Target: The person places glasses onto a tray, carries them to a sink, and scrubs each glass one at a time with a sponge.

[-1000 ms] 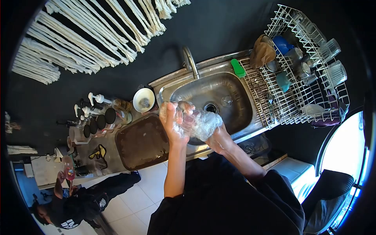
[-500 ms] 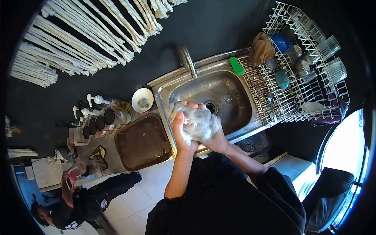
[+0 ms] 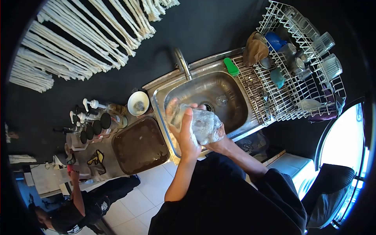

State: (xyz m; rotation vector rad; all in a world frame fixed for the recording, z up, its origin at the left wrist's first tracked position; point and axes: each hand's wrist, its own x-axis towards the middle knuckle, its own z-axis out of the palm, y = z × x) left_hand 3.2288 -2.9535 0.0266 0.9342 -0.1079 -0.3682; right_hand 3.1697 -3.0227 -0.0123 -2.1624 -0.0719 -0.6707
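Observation:
In the head view, a clear container (image 3: 203,123) covered in white suds sits between my two hands over the near left part of the steel sink (image 3: 235,84). My left hand (image 3: 186,135) wraps its left side, thumb across the front and fingers behind. My right hand (image 3: 219,143) closes on its lower right end, with most of those fingers hidden by the container and foam. Beyond it, a small clear glass piece (image 3: 221,100) lies in the basin near the drain (image 3: 208,106). The faucet (image 3: 182,64) rises at the sink's back edge.
A white wire rack (image 3: 291,94) with glasses stands right of the sink, a green object (image 3: 231,67) beside it. Left are a white bowl (image 3: 138,103), a brown tray (image 3: 141,145) and pump bottles (image 3: 102,107). Another person (image 3: 90,205) works at lower left.
My left fingers have spread at the container's far side, and more of its clear wall shows through the suds. The other person's arm has moved, and the view has shifted slightly.

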